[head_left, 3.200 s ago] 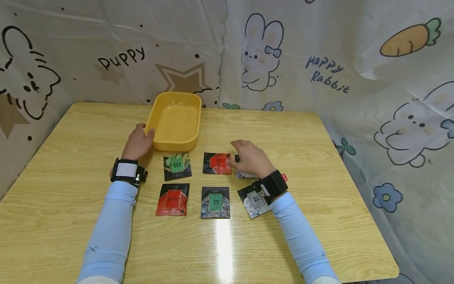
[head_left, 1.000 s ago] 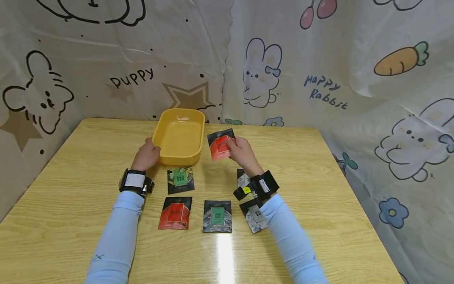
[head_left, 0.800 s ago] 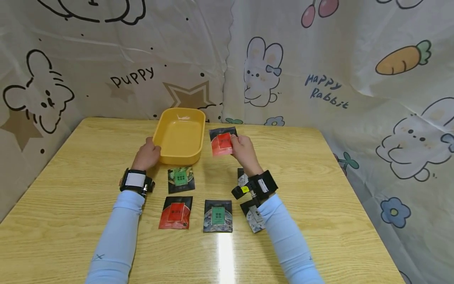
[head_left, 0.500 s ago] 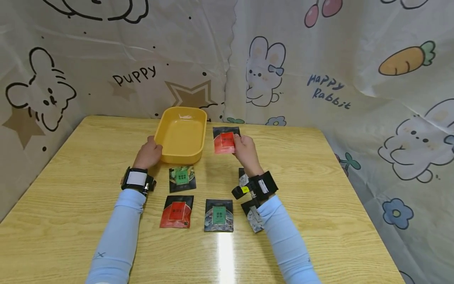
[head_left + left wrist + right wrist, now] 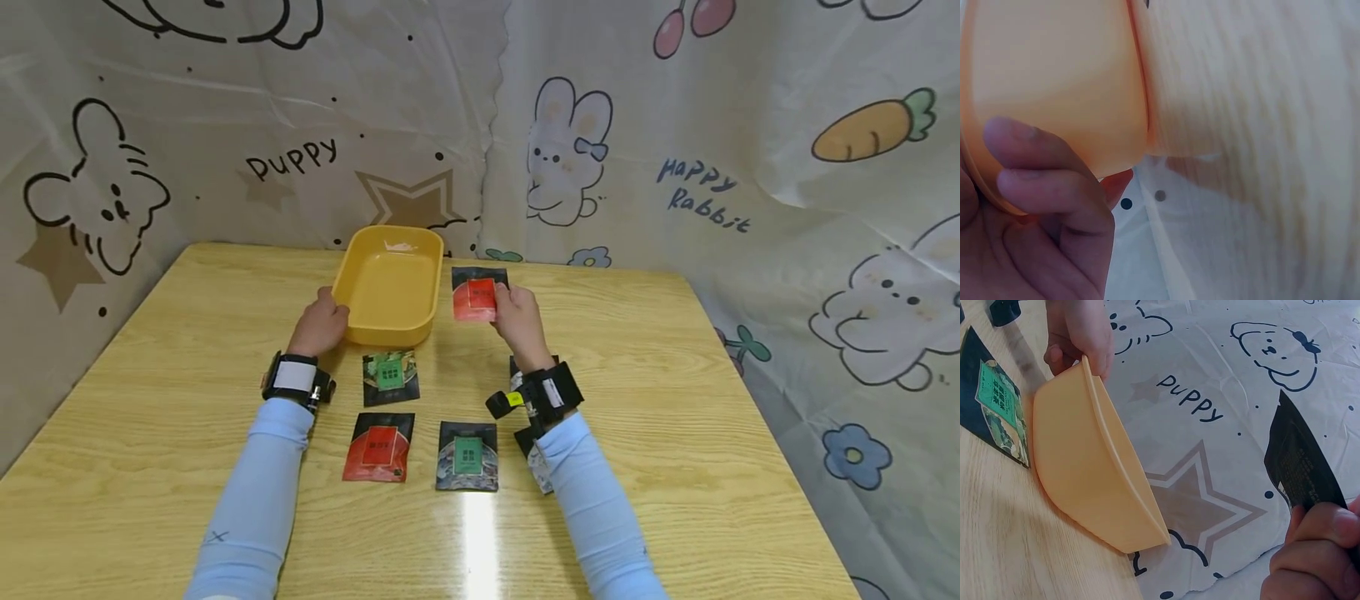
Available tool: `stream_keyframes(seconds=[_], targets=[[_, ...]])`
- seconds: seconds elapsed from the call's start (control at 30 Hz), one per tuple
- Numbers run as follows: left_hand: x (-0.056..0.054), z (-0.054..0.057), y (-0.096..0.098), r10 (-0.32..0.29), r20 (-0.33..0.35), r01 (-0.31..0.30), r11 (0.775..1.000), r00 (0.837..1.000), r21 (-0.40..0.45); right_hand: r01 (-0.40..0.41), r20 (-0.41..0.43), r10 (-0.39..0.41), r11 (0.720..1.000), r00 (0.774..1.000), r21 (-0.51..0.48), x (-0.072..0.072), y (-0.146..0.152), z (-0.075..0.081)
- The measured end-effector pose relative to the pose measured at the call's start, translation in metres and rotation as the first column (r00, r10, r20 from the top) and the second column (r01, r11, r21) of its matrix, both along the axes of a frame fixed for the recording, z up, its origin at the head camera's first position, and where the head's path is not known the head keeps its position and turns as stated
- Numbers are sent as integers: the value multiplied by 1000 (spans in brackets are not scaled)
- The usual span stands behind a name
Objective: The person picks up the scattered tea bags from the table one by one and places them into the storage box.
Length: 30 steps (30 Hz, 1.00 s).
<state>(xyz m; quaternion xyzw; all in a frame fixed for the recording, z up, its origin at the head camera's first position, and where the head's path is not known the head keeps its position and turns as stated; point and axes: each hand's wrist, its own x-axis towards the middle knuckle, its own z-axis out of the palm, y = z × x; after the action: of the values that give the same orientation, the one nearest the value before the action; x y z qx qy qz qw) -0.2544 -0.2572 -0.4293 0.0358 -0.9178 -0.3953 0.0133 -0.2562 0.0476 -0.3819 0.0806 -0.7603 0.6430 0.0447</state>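
My right hand pinches a red and black sachet by its right edge, above the table and right of the yellow plastic tray. In the right wrist view the dark back of that sachet shows above curled fingers. At the tray's left side my left hand grips the rim; the left wrist view shows its fingers curled against the tray wall. Nothing lies inside the tray. A green-labelled sachet lies just in front of it.
A red sachet and a grey sachet with a green label lie nearer the front. Two more sachets, one a grey-white sachet, are partly hidden under my right forearm. A printed cloth hangs behind the table.
My right hand has picked up the red and black sachet from the back row, raised it, and turned it level. In the last half second it has hardly moved. My left hand stays on the tray.
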Motion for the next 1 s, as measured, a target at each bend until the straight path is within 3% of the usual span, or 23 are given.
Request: stream_keyframes(seconds=[0.4, 1.0], targets=[[-3, -1, -1, -2, 2, 2, 1000, 1000, 4, -14, 22, 14, 1000, 1000, -16, -13, -19, -1], [1, 4, 1, 4, 19, -4, 1000, 1000, 16, -48, 76, 44, 997, 996, 55, -36, -64, 0]])
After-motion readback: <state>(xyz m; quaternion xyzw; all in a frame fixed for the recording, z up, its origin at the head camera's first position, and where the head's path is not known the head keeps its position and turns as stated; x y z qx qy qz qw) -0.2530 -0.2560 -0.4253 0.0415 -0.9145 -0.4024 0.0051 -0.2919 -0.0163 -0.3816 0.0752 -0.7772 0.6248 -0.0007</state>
